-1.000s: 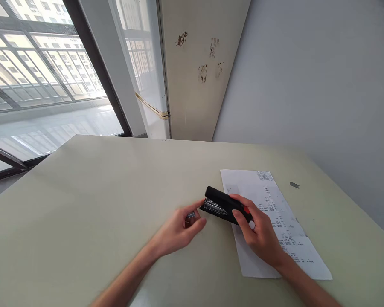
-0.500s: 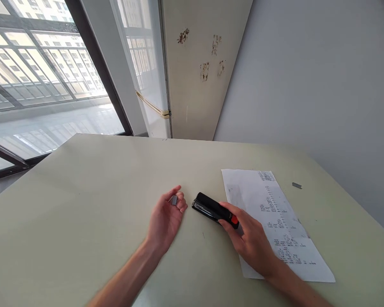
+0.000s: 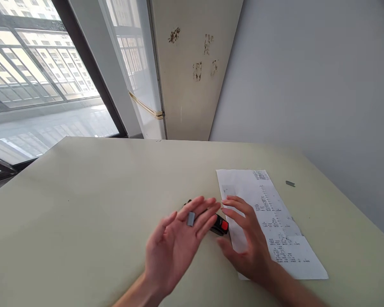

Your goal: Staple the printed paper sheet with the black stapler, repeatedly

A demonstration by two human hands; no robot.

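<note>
Small grey metal strip [image 3: 191, 219] outside stapler, on flat upturned left hand [image 3: 177, 251] | long black red-buttoned plastic stapler [image 3: 218, 227] set down, part-hidden | right hand [image 3: 251, 251] empty, fingers spread

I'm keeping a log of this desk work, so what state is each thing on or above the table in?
Left hand: open, palm up.
Small grey piece: resting on the left hand's fingers.
Right hand: half open, fingers spread, near the stapler's end.
Stapler: mostly hidden by the left hand; open or closed cannot be told.
Paper: printed side up, spread out.
Grey strip: lying apart, beyond the paper.
</note>
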